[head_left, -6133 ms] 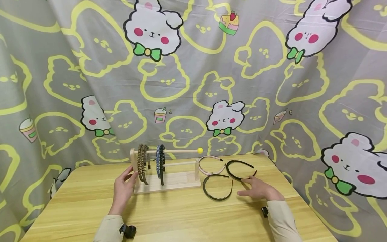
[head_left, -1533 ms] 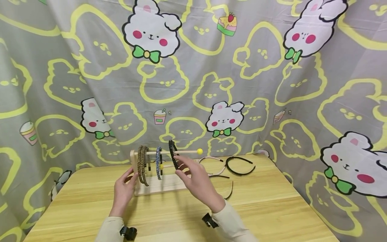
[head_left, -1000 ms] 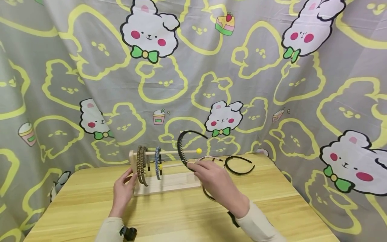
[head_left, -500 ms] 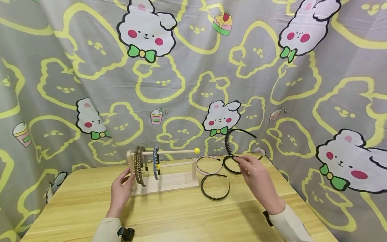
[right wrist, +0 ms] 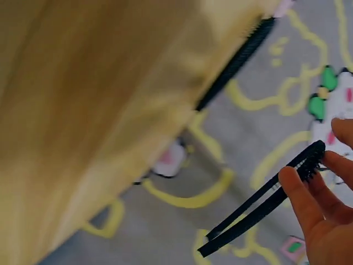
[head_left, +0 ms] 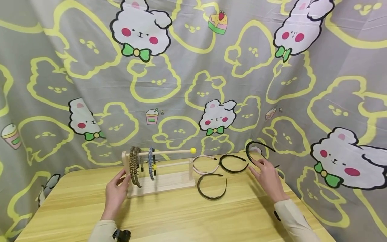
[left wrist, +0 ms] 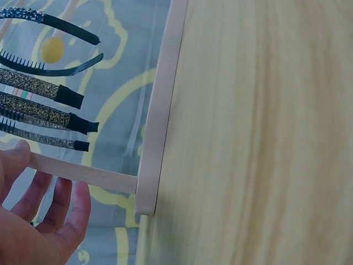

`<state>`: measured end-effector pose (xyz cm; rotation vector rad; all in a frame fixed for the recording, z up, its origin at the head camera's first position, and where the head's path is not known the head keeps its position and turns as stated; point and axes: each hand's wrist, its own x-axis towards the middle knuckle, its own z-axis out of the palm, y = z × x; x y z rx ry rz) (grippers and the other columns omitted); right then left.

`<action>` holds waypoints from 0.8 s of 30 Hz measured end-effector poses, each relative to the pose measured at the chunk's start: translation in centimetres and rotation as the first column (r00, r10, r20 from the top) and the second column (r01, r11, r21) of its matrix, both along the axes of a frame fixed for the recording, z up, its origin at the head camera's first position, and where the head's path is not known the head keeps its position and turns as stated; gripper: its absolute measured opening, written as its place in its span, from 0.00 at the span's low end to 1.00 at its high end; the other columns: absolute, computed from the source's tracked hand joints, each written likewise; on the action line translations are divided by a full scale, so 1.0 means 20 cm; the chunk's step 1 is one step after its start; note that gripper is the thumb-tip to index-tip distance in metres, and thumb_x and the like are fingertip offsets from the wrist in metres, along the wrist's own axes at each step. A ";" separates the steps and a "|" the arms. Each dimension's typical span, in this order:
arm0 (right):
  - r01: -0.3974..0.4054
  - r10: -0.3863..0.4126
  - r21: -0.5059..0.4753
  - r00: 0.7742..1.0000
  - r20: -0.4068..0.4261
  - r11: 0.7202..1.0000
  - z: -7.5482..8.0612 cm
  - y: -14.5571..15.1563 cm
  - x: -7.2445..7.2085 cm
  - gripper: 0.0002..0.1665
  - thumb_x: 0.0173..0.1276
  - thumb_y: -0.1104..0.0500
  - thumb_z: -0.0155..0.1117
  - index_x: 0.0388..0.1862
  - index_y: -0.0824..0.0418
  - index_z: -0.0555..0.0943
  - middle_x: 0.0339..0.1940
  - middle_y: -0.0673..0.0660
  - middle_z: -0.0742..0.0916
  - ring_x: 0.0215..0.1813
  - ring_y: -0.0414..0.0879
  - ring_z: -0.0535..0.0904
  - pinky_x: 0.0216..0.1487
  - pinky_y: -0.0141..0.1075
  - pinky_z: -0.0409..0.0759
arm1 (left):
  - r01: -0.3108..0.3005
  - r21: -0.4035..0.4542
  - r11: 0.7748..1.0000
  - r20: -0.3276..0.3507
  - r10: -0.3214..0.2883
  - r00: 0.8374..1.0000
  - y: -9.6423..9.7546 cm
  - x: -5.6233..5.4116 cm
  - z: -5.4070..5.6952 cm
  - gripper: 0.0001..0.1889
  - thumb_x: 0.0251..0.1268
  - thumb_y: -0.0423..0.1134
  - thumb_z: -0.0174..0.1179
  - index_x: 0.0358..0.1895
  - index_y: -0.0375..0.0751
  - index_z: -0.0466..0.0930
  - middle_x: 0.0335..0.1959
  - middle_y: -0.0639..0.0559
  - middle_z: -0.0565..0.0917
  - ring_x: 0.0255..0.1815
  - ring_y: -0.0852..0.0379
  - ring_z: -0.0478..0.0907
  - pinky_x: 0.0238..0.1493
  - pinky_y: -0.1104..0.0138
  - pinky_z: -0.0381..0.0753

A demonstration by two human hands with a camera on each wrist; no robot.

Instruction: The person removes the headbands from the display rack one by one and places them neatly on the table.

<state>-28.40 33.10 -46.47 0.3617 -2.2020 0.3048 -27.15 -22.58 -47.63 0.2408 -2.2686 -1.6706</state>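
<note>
My left hand (head_left: 116,193) grips the left upright (left wrist: 94,172) of a wooden headband stand (head_left: 178,181), thumb on one side and fingers on the other. Several brown beaded headbands (head_left: 133,168) hang by that upright on the upper rod. Further along it hangs a blue glittery headband (head_left: 151,161), with a black toothed one beside it in the left wrist view. At the table's right back, my right hand (head_left: 268,178) pinches a black toothed headband (right wrist: 259,210) between thumb and fingers. It is held upright, its open ends pointing right in the head view.
Between stand and right hand lie a pink toothed headband (head_left: 203,156), a black headband (head_left: 221,163) and, nearer, a dark toothed headband (head_left: 198,186). Yellow balls (head_left: 193,150) cap the rods. A patterned curtain (head_left: 181,84) surrounds the wooden table's (head_left: 169,218) back and sides.
My right hand has taken the black toothed headband off the stand's rod and carried it right, past the headbands on the table. The left hand has kept its grip on the upright.
</note>
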 end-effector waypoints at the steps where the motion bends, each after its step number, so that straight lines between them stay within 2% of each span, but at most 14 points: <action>1: 0.004 -0.004 0.003 1.000 0.014 1.000 -0.02 0.02 -0.02 0.18 0.56 0.65 0.80 0.46 0.69 0.89 0.33 0.64 0.85 0.28 0.54 0.78 0.24 0.47 0.78 | -0.001 0.000 1.000 0.001 0.001 1.000 0.00 0.00 0.00 0.26 0.79 0.45 0.56 0.74 0.41 0.71 0.70 0.39 0.75 0.40 0.84 0.71 0.39 0.80 0.79; 6: 0.026 -0.026 0.000 0.989 0.143 1.000 -0.08 0.10 -0.09 0.15 0.61 0.65 0.77 0.47 0.68 0.89 0.34 0.63 0.85 0.26 0.51 0.77 0.24 0.44 0.77 | 0.000 0.003 1.000 -0.002 0.000 1.000 -0.01 0.00 0.00 0.26 0.79 0.44 0.56 0.75 0.41 0.71 0.70 0.39 0.75 0.40 0.82 0.73 0.38 0.79 0.80; 9: 0.054 -0.049 -0.010 0.964 0.261 0.999 -0.10 0.13 -0.11 0.17 0.64 0.62 0.75 0.50 0.68 0.88 0.38 0.66 0.85 0.31 0.56 0.81 0.30 0.51 0.82 | 0.004 0.004 1.000 -0.007 -0.004 1.000 -0.01 -0.01 0.00 0.26 0.79 0.44 0.56 0.75 0.41 0.71 0.70 0.39 0.75 0.40 0.81 0.73 0.37 0.79 0.80; 12: 0.068 -0.064 0.000 0.938 0.341 0.998 -0.10 0.14 -0.14 0.18 0.67 0.59 0.74 0.52 0.67 0.88 0.42 0.67 0.86 0.36 0.61 0.83 0.36 0.56 0.83 | 0.005 0.004 1.000 -0.010 -0.005 1.000 -0.02 -0.01 -0.01 0.26 0.79 0.44 0.56 0.75 0.42 0.71 0.70 0.39 0.75 0.39 0.83 0.72 0.37 0.79 0.80; 16: 0.053 -0.055 0.015 0.923 0.380 0.998 -0.11 0.16 -0.18 0.15 0.68 0.60 0.72 0.51 0.66 0.89 0.41 0.67 0.85 0.36 0.61 0.83 0.35 0.56 0.83 | 0.002 0.007 1.000 -0.007 -0.002 1.000 -0.02 0.00 -0.01 0.25 0.79 0.44 0.56 0.74 0.41 0.71 0.70 0.37 0.75 0.38 0.83 0.73 0.38 0.80 0.80; 24: 0.027 -0.045 0.044 0.879 0.475 0.999 -0.14 0.21 -0.23 0.14 0.66 0.63 0.72 0.50 0.67 0.89 0.40 0.66 0.86 0.34 0.56 0.81 0.32 0.49 0.82 | 0.002 0.004 1.000 -0.007 -0.002 1.000 -0.01 0.00 -0.01 0.25 0.79 0.43 0.57 0.74 0.41 0.72 0.69 0.38 0.76 0.39 0.83 0.73 0.39 0.78 0.81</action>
